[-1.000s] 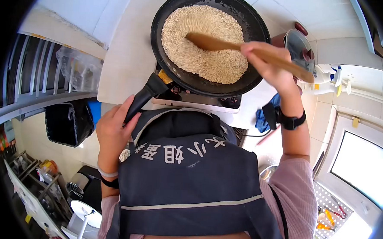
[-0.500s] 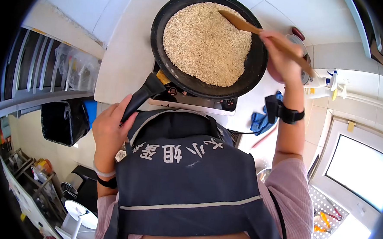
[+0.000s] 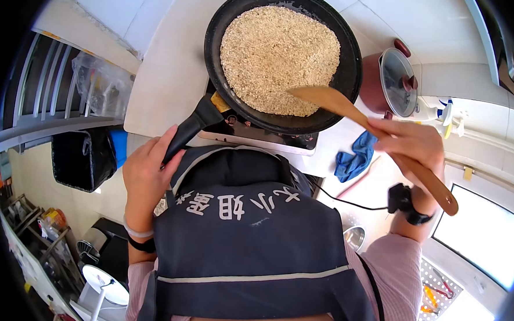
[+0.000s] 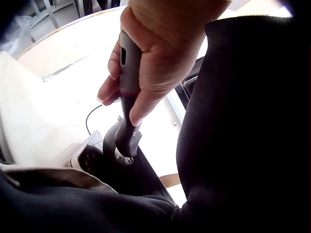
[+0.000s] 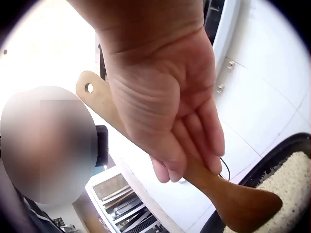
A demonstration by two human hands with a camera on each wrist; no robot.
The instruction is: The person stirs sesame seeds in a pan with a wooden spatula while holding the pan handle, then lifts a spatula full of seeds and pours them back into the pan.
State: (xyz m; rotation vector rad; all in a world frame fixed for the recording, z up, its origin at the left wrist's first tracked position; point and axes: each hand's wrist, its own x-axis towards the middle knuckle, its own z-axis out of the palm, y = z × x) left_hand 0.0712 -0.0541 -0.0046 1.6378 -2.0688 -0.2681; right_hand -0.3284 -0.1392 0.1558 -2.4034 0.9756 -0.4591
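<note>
We see the left hand [image 3: 147, 166] wrapped round the black handle [image 3: 190, 132] of a dark, wide pan [image 3: 348, 81]; the left wrist view shows its thumb and fingers on either side of the grip. The right hand [image 3: 412, 144] holds a wooden spatula [image 3: 330, 99] partway along its shaft, and we can see the drilled end sticking out past the palm. The broad blade lies over the edge of the pale grain [image 3: 280, 57] nearest the person, on the right; we cannot tell whether it touches the grain or hangs just above. The grain spreads across most of the pan floor, leaving a dark margin of bare metal around it.

The pan sits over a flat cooker [image 3: 296, 140] on the light tabletop [image 3: 165, 86], and part of the cooker's front shows below the rim. Just beside the pan on the right we find a dark red pot [image 3: 373, 82] with a glass lid [image 3: 396, 89] on it. A crumpled blue cloth [image 3: 356, 157] lies nearer the person, below the pot. Between the arms we see a dark apron [image 3: 253, 236] with white lettering.
</note>
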